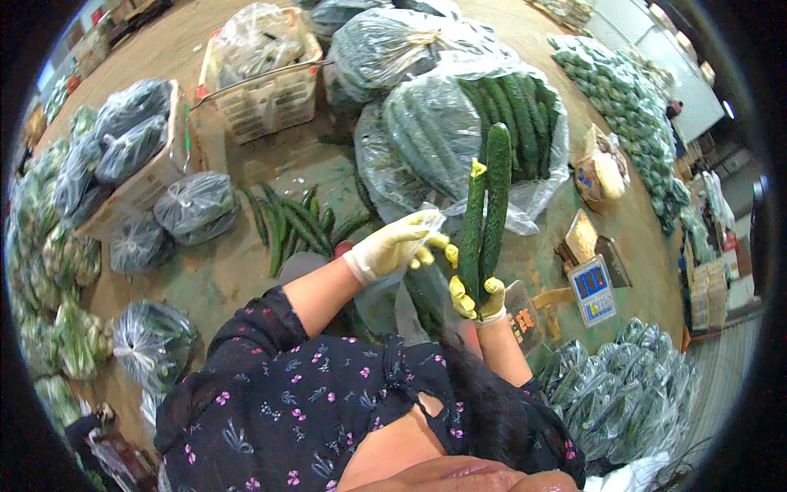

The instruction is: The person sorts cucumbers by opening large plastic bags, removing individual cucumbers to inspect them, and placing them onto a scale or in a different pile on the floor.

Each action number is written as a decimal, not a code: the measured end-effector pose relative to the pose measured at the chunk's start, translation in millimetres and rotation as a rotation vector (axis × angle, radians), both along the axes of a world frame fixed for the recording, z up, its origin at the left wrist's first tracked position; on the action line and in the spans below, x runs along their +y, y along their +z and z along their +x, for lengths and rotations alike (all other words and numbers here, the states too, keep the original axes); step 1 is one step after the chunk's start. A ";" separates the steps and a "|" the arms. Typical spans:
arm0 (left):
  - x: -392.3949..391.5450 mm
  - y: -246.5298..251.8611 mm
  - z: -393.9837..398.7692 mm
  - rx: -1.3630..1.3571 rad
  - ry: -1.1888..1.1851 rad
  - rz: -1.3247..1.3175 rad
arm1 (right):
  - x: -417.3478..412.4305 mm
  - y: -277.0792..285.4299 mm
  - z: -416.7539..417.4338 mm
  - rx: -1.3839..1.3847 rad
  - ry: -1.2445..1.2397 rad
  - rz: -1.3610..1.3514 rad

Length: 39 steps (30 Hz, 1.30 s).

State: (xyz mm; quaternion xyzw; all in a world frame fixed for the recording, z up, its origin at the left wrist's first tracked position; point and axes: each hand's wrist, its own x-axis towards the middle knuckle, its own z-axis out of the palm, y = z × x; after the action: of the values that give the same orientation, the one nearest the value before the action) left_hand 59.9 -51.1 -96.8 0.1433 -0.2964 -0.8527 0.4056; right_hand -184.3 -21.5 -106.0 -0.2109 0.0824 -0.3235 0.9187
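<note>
My right hand [479, 301], in a yellow-coated work glove, grips two long dark green cucumbers [497, 190] side by side and upright. The shorter one has a yellow blossom at its tip. My left hand [393, 243], gloved the same way, holds the edge of a clear plastic bag [403, 310] that hangs in front of my body. Dark green cucumbers [425, 301] show through this bag, partly hidden by my arms. Just beyond my hands stands a large open plastic sack [399, 132] packed with cucumbers, its mouth facing me.
Loose cucumbers [295, 221] lie on the floor at left. Behind them are a plastic crate [264, 111] and a box [132, 194] with bagged vegetables. A digital scale [591, 289] stands at right, near a pile of bagged cucumbers [621, 393]. Netted green produce [621, 104] is stacked farther right.
</note>
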 end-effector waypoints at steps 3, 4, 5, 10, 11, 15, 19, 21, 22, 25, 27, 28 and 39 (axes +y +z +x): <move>5.4 15.6 -4.3 -0.132 0.058 -0.072 | 4.7 -11.7 10.3 0.072 0.049 0.040; 7.6 17.9 -8.5 -0.106 0.117 -0.130 | 4.5 -13.3 10.9 0.127 0.080 0.033; 3.9 0.0 -12.1 -0.140 0.148 -0.137 | 3.6 -14.0 11.2 0.184 0.111 0.021; 12.7 -1.4 2.0 -0.169 0.243 0.043 | -4.9 7.7 35.2 0.357 0.092 -0.044; 12.5 0.2 2.1 -0.120 0.258 0.081 | -4.9 14.3 36.0 0.380 0.070 -0.069; 13.0 -2.1 10.8 -0.141 0.311 0.090 | -19.6 -8.4 26.0 0.475 0.022 -0.110; 10.7 -13.1 15.2 -0.166 0.317 0.081 | -21.2 -13.9 25.0 0.466 0.028 -0.139; 12.6 -7.8 18.2 -0.179 0.324 0.086 | -17.2 -12.7 31.0 0.418 0.029 -0.123; 13.6 -5.9 19.2 -0.186 0.328 0.089 | -15.5 -10.9 32.4 0.411 0.012 -0.114; 13.6 -3.8 15.0 -0.058 0.373 0.112 | -13.0 -14.5 27.4 0.413 0.031 -0.099; 15.6 -3.6 12.2 -0.002 0.385 0.173 | -4.0 -0.5 40.3 0.428 0.062 -0.102; 16.6 -3.7 10.3 0.029 0.383 0.232 | -1.4 3.8 45.1 0.434 0.074 -0.101; 16.2 -6.2 15.8 0.127 0.281 0.223 | 11.9 -14.9 58.1 0.608 0.239 -0.155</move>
State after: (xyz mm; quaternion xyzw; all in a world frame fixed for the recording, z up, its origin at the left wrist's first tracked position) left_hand 75.7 -34.9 -102.9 0.1730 -0.1509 -0.8227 0.5201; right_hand -126.2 -9.6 -120.9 -0.3753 0.3026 -0.1410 0.8647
